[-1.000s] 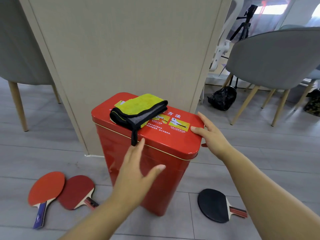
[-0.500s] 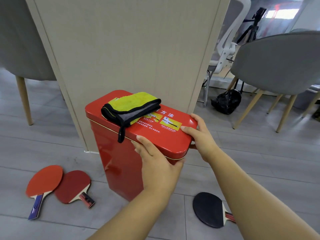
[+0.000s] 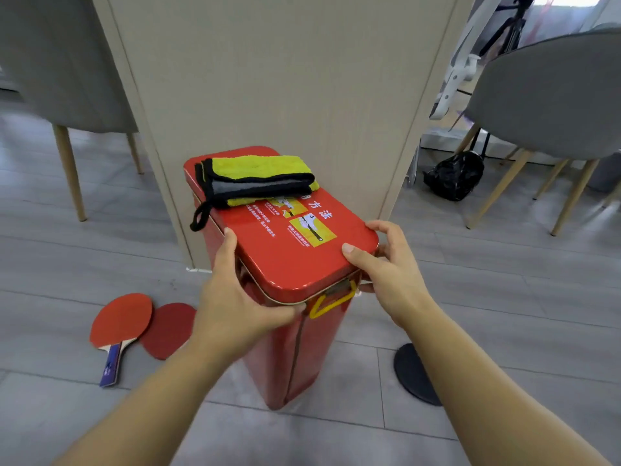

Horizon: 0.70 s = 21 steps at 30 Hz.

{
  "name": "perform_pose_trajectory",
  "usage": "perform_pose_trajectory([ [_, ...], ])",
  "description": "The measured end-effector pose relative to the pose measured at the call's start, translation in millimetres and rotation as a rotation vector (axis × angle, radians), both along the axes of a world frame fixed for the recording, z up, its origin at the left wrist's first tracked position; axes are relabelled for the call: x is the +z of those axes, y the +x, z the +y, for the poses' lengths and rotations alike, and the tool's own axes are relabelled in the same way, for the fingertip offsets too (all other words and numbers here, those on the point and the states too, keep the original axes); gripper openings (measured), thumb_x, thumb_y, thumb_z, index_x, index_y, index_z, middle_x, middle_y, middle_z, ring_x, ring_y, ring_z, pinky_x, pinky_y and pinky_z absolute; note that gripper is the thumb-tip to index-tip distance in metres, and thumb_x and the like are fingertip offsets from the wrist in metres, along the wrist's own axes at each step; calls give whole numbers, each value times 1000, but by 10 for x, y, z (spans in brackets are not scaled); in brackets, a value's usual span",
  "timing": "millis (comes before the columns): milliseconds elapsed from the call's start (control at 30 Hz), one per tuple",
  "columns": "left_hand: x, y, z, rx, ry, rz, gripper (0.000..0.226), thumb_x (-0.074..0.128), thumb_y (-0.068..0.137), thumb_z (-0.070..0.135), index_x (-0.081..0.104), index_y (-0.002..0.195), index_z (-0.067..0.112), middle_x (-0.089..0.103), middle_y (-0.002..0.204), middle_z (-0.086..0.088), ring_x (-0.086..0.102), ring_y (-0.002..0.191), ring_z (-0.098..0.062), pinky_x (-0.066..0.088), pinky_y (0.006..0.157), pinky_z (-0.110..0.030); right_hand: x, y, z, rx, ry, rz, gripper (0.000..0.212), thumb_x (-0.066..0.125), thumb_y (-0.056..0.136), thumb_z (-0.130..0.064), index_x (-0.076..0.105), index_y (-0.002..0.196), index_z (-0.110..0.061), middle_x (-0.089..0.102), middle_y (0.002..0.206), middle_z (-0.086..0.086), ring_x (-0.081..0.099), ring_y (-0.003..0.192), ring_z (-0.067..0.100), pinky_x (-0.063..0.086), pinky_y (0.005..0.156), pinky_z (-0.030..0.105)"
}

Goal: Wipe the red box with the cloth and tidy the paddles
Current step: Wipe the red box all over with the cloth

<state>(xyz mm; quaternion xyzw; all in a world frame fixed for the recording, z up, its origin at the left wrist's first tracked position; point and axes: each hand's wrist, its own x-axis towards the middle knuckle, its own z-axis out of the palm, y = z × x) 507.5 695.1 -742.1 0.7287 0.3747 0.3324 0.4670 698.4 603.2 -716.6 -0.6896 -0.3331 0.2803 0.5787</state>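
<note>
Swung round since a moment ago, the red box (image 3: 289,358) now turns its short end and yellow handle (image 3: 331,302) toward the person. Their left hand (image 3: 232,307) has shifted to the left edge of the lid (image 3: 289,260), fingers curled along it, while the right hand (image 3: 386,270) clasps the near right corner, thumb on top. So the box stands between the two hands, close to the beige pillar (image 3: 285,79). On the lid's far end lies the folded yellow cloth (image 3: 255,178), apart from both hands. Two red paddles (image 3: 121,319) overlap on the floor (image 3: 504,314) at left; a black paddle (image 3: 415,375) lies at right.
</note>
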Motion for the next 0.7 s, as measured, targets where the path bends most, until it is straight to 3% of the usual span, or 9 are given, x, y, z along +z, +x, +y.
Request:
perform_pose_trajectory([
  [67, 14, -234, 164, -65, -20, -10, 139, 95, 39, 32, 11, 149, 27, 43, 142, 9, 46, 128, -8, 43, 105, -39, -36, -193, 13, -13, -8, -53, 56, 70, 70, -51, 43, 118, -41, 58, 106, -2, 64, 96, 20, 56, 82, 46],
  [167, 51, -499, 347, -120, -19, -45, 132, 93, 41, 24, 18, 149, 25, 47, 139, 11, 49, 125, -6, 44, 104, -37, -49, -429, 53, -12, -23, -111, 48, 69, 78, -49, 43, 118, -42, 56, 101, -7, 62, 94, 17, 56, 80, 43],
  [267, 68, -624, 444, -154, -23, -70, 130, 92, 39, 24, 21, 148, 26, 50, 133, 20, 50, 122, 2, 45, 103, -31, -48, -537, 114, -25, -62, -176, 45, 66, 78, -54, 43, 116, -45, 54, 98, -13, 61, 91, 14, 56, 79, 43],
  [333, 53, -650, 476, -169, -31, -64, 136, 95, 36, 35, 19, 149, 29, 47, 138, 18, 46, 127, -1, 43, 105, -37, -35, -542, 141, -38, -59, -178, 41, 64, 77, -56, 47, 113, -47, 54, 96, -12, 63, 91, 18, 56, 78, 43],
  [400, 26, -664, 478, -169, -33, -62, 138, 94, 33, 45, 18, 148, 32, 43, 143, 15, 43, 130, -5, 42, 105, -42, 4, -528, 156, -39, -32, -110, 31, 62, 84, -49, 52, 114, -43, 55, 95, -11, 63, 93, 18, 55, 71, 34],
  [500, 7, -672, 432, -141, -28, -70, 132, 91, 34, 50, 21, 146, 39, 41, 144, 14, 44, 130, -8, 43, 104, -42, 45, -539, 200, -10, 11, 22, 28, 57, 92, -35, 53, 120, -36, 58, 112, -10, 63, 97, 14, 55, 68, 27],
  [567, 9, -672, 380, -138, -20, -88, 126, 92, 39, 46, 23, 145, 40, 43, 143, 14, 45, 129, -8, 45, 103, -41, 44, -566, 216, -10, 24, 19, 32, 57, 93, -32, 52, 124, -35, 55, 121, -9, 61, 100, 12, 53, 68, 24],
  [700, 16, -664, 317, -163, -10, -143, 115, 92, 48, 28, 30, 144, 37, 51, 135, 17, 48, 126, -5, 45, 103, -37, 12, -649, 164, -33, 57, 39, 36, 56, 93, -35, 51, 128, -36, 54, 120, -11, 60, 98, 7, 51, 62, 16],
])
